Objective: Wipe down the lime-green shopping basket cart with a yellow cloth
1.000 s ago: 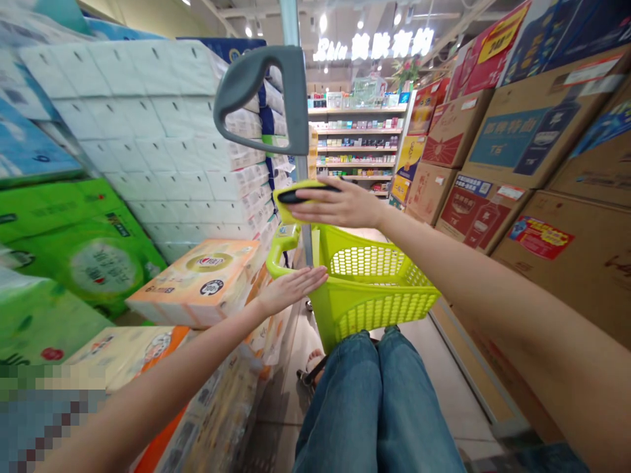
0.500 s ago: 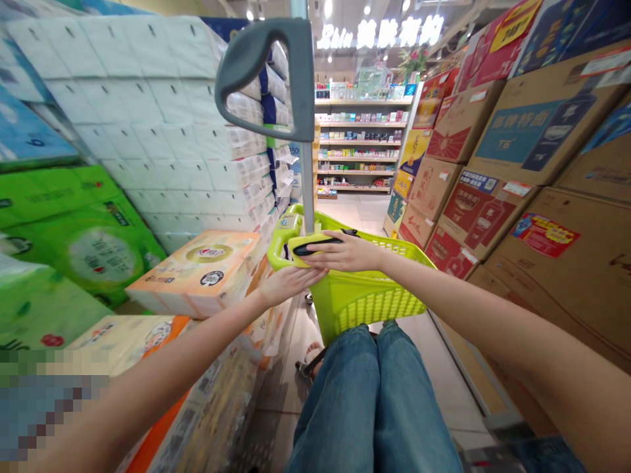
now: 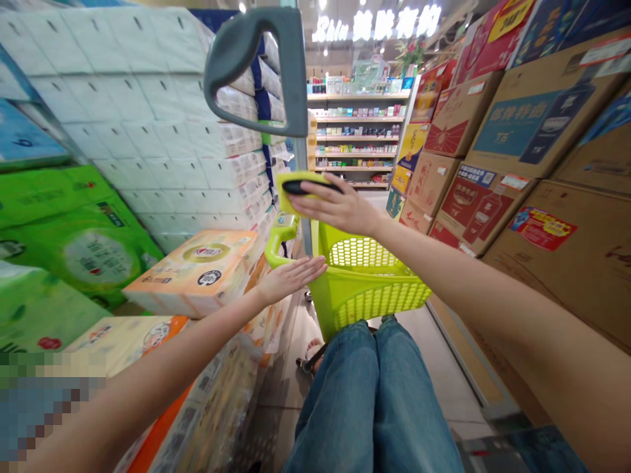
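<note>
My right hand (image 3: 340, 209) holds a yellow sponge with a black handle (image 3: 292, 189), raised above a yellow-green wheeled shopping basket (image 3: 338, 305). The fingers lie over the black part, and the sponge's underside is hidden. My left hand (image 3: 293, 277) rests with its fingers stretched out at the basket's near left rim, holding nothing. Beyond it rises the basket's metal pole (image 3: 301, 161), topped by a grey loop handle (image 3: 297, 79). The sponge is close to the pole; whether they touch I cannot tell.
White tissue packs (image 3: 162, 105) are stacked high on the left, above an orange tissue pack (image 3: 192, 259). Cardboard cartons (image 3: 522, 131) line the right side. Shelves of small goods (image 3: 357, 125) stand at the aisle's far end. My jeans-clad knees (image 3: 355, 381) are behind the basket.
My right hand has lifted the sponge up from the basket's rim, away from my left hand. My left hand has stayed at the rim. The view has shifted slightly.
</note>
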`<state>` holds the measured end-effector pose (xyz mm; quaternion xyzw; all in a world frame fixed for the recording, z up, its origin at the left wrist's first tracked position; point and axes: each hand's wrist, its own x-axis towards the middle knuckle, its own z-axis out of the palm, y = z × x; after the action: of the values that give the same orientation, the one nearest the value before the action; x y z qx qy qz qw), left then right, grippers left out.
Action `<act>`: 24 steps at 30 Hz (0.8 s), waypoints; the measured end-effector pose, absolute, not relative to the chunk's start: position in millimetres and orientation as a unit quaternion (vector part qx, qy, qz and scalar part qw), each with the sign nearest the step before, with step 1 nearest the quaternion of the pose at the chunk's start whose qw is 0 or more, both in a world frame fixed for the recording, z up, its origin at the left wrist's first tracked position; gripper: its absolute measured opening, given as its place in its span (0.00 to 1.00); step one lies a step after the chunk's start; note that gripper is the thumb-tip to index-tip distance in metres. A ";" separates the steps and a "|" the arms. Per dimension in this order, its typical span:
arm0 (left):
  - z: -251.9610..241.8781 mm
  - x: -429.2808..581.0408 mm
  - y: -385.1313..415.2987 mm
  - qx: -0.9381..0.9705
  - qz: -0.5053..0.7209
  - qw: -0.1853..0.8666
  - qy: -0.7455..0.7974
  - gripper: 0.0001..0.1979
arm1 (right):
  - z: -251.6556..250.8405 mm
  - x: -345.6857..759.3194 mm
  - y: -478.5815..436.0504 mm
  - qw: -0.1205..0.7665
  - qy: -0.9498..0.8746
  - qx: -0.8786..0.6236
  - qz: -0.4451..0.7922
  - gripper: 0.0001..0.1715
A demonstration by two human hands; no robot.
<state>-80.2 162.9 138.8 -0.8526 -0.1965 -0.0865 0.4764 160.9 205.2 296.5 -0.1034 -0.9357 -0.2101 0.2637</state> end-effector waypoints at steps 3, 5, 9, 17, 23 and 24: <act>137.0 -80.7 164.7 -0.863 -0.103 0.453 -0.199 0.35 | 254.4 167.7 197.7 0.140 -0.971 -0.052 -0.188 0.29; 137.4 -80.6 165.0 -0.866 -0.100 0.447 -0.200 0.36 | 253.9 170.8 197.0 0.095 -0.976 -0.004 -0.194 0.29; 140.6 -79.7 162.8 -0.860 -0.071 0.462 -0.205 0.34 | 310.5 167.2 201.8 0.167 -0.961 -0.031 -0.219 0.30; 139.9 -77.4 154.4 -0.873 -0.059 0.426 -0.231 0.35 | 301.5 189.2 190.4 0.383 -0.902 -0.136 -0.147 0.30; 131.6 -35.3 130.0 -0.868 -0.097 0.338 -0.350 0.32 | 145.3 189.1 157.2 0.558 -0.727 -0.388 0.094 0.44; 130.2 -25.0 125.7 -0.864 -0.104 0.322 -0.374 0.32 | 128.4 182.7 152.3 0.546 -0.719 -0.411 0.126 0.45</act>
<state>-25.0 125.7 130.2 -0.8639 -0.3735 -0.1036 0.3218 182.7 152.3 128.4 -0.4107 -0.7190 0.1259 0.5464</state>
